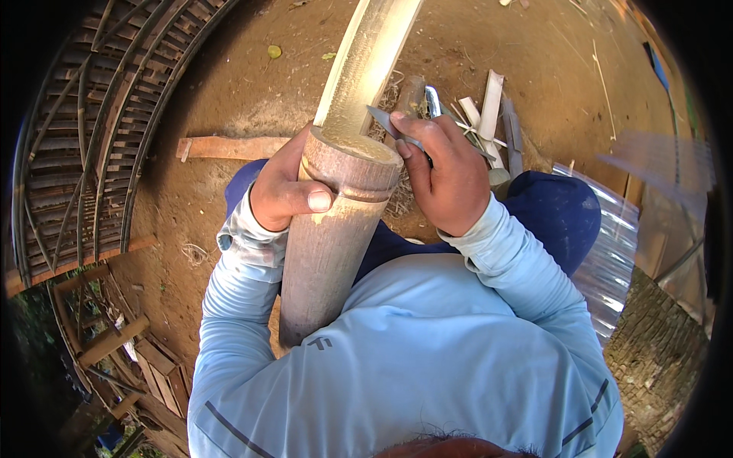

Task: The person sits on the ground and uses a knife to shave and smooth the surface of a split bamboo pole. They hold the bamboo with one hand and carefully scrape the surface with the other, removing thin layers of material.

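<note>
A thick bamboo section (328, 256) rests slanting against my front, between my knees. Its near part is a whole round tube with a ringed joint; beyond that it is split lengthwise into a pale open trough. My left hand (282, 187) is wrapped round the bamboo's left side at the joint, thumb lying across the front. In my right hand (447, 172) is a small knife (382, 120), its grey blade pointing left over the trough's right edge, close to the cut rim. Whether the blade touches the bamboo I cannot tell. Most of the knife's handle is hidden by my fingers.
Several split bamboo strips (491, 107) and a shiny blade-like tool (432, 101) lie beyond my right hand. A flat wooden strip (237, 147) is on the dirt floor at left. A slatted bamboo structure (92, 130) stands far left; clear corrugated sheeting (611, 237) lies at right.
</note>
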The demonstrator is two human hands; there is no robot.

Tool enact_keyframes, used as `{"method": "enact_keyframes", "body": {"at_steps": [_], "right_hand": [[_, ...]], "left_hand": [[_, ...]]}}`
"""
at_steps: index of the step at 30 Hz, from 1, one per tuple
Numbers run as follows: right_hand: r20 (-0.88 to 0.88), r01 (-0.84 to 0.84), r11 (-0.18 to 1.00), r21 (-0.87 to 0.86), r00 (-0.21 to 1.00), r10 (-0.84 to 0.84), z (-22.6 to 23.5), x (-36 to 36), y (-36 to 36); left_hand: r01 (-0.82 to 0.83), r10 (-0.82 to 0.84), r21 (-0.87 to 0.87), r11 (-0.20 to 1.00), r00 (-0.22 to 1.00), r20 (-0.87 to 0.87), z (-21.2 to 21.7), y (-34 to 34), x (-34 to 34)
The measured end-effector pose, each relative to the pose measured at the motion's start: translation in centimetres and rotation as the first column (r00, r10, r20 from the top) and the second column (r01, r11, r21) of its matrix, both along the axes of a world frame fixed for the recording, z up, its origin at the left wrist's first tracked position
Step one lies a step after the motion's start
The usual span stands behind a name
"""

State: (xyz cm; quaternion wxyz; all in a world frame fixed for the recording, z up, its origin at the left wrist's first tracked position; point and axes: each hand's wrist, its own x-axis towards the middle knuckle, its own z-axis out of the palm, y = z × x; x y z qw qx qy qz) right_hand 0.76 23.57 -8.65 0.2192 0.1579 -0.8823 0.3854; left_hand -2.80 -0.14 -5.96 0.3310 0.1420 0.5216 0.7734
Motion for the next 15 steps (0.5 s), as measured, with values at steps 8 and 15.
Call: {"method": "enact_keyframes", "body": {"at_steps": [8, 15], "right_hand": [[-0.007, -0.059, 0.998, 0.003, 0.998, 0.059, -0.3, 0.5, 0.2], [-0.051, -0.067, 0.998, 0.019, 0.996, 0.068, -0.3, 0.1, 0.1]], "left_hand": [[0.005, -0.005, 0.002, 1.000, 1.000, -0.015, -0.5, -0.1, -0.1], [0.033, -0.033, -0.046, 0.998, 0.999, 0.007, 0.5, 0.0, -0.2]]}}
